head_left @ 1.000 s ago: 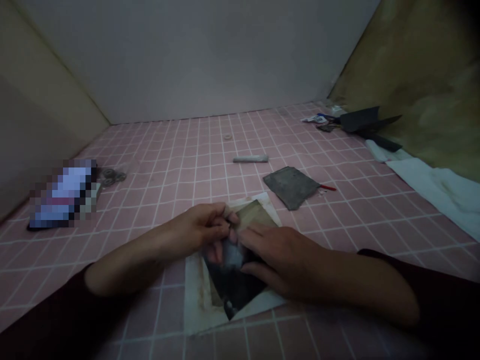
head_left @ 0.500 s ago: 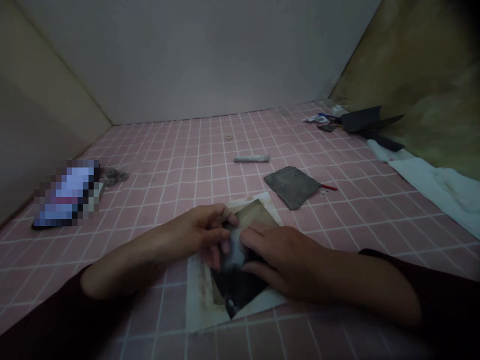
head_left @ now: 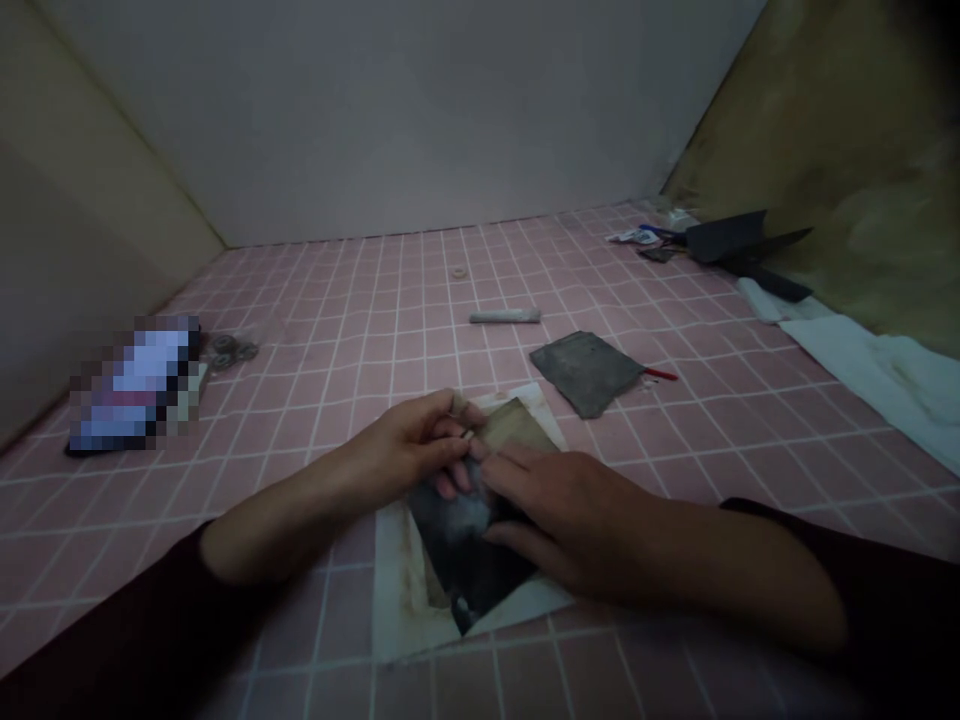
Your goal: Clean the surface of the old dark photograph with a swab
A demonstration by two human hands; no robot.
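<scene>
Pink tiled base [head_left: 337,335] under everything, and near its front edge, a stained white backing sheet [head_left: 397,590] topped by a dark, tan-cornered photo print [head_left: 457,540], set askew. Left hand [head_left: 401,450] just above the print's middle, thumb and forefinger clenched on a small pale scrap [head_left: 467,435], too small to identify. Right hand [head_left: 559,525] open and flat, fingers spread across the print's right side, pinning it down. Step in hand, by the look of it: picking at the print's surface. Next move seemingly calling for a steady right hand and a slow, light pull. Farther back, toward the far edge: a grey tube [head_left: 505,316], and a crumpled grey sheet [head_left: 586,373] just beside a red-tipped stick [head_left: 660,374]. Along the right edge, white cloth [head_left: 870,360]; in the far right corner, black folded pieces [head_left: 724,240].
</scene>
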